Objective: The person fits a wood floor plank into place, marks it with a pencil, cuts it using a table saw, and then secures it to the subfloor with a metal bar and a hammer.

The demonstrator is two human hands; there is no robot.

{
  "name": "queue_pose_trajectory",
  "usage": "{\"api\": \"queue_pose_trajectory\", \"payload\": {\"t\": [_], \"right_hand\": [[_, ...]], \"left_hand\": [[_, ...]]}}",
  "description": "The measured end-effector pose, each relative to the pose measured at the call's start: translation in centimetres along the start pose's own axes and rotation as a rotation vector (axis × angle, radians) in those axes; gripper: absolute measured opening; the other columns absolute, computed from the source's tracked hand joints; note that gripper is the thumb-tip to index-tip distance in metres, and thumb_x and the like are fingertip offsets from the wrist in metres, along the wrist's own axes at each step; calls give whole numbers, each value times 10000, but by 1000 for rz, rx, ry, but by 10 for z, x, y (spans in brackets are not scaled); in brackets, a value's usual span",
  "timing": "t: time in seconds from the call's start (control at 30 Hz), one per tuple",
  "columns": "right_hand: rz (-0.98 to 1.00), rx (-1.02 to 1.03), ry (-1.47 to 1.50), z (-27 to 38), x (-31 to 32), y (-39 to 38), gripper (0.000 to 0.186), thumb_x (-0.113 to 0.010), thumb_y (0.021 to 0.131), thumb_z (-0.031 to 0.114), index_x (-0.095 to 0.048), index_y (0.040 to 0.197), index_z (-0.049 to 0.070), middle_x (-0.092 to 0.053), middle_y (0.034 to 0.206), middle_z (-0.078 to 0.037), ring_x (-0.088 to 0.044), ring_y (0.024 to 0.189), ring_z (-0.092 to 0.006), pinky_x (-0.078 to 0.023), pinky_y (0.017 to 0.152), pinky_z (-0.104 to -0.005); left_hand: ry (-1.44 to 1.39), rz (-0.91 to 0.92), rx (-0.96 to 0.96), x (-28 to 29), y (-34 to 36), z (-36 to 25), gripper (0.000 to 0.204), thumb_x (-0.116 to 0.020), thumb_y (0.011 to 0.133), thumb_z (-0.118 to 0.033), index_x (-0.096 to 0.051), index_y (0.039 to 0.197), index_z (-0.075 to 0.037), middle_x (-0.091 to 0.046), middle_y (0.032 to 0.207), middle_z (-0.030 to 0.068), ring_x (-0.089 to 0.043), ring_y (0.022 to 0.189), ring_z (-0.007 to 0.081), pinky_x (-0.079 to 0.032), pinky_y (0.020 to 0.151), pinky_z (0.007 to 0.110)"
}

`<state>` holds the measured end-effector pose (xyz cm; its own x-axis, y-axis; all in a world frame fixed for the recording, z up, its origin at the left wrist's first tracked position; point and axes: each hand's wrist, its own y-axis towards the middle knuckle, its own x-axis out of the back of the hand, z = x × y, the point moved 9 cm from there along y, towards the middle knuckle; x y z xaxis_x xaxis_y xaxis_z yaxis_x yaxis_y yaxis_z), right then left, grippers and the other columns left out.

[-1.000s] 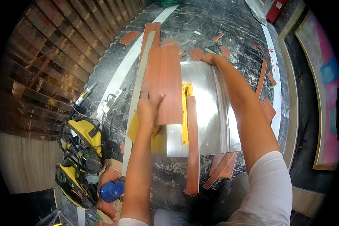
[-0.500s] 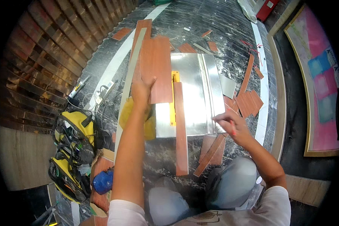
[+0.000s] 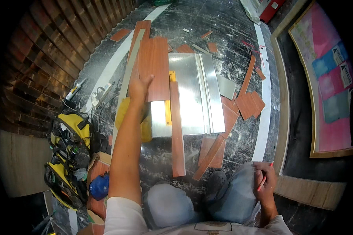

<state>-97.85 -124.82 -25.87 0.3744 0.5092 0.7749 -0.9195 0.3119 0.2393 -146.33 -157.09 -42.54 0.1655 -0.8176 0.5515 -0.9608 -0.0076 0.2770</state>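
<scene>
My left hand (image 3: 139,88) grips the left edge of a wide reddish-brown floor plank (image 3: 157,58), thumb on top, other fingers mostly hidden. The plank overlaps the left side of a silver metal saw table (image 3: 190,94) and partly covers its yellow slotted insert (image 3: 168,113). A narrow plank strip (image 3: 177,133) lies lengthwise on the table and sticks out past its near edge. Over my right knee, my right hand (image 3: 267,184) is closed around a thin red pencil (image 3: 262,183).
Plank offcuts (image 3: 250,105) lie scattered right of the table. Another long plank (image 3: 142,28) extends beyond the wide one. Yellow-and-black tool bags (image 3: 72,133) and a blue object (image 3: 99,186) sit at left, near a power strip (image 3: 100,96). A framed poster (image 3: 325,86) stands at right.
My right hand has drawn back from the table's right edge to my right knee, still holding the pencil. The view has shifted slightly; my left hand stays on the plank.
</scene>
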Motion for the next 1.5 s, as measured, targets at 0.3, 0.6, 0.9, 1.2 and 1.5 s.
{"api": "queue_pose_trajectory", "payload": {"t": [0.3,0.6,0.9,1.2,1.5], "right_hand": [[-45,-118,73,-26,-3,5,125,-604,1005,88,-673,1007,-16,-722,990,-159,-695,910,-286,-532,849,-370],[-13,-129,57,-25,-11,14,142,-620,1002,111,-694,1013,-10,-737,993,-147,-701,912,-280,-533,851,-367],[-6,-116,41,-22,-16,18,123,-627,988,103,-700,1011,7,-741,981,-135,-700,890,-280,-536,835,-367],[1,-126,46,-18,-20,21,110,-615,983,77,-698,1010,11,-730,962,-134,-690,862,-276,-530,810,-362],[-7,-113,72,-14,-25,22,109,-619,980,71,-703,1012,10,-720,943,-132,-686,845,-257,-524,791,-341]], "left_hand": [[66,72,107,-4,-6,10,853,-826,844,-446,-519,1453,67,-715,1147,312,-727,1025,396,-553,890,422],[130,86,89,0,-16,8,933,-825,834,-488,-481,1482,88,-692,1191,340,-716,1072,406,-550,920,420],[195,143,145,-2,-23,9,896,-809,844,-500,-511,1447,92,-702,1128,348,-712,1040,445,-554,901,444],[147,160,144,3,-37,14,916,-806,857,-479,-461,1499,77,-709,1074,357,-739,959,421,-572,826,429],[186,146,145,14,-53,8,871,-802,865,-455,-485,1454,102,-699,1052,370,-709,970,475,-552,847,473]]}}
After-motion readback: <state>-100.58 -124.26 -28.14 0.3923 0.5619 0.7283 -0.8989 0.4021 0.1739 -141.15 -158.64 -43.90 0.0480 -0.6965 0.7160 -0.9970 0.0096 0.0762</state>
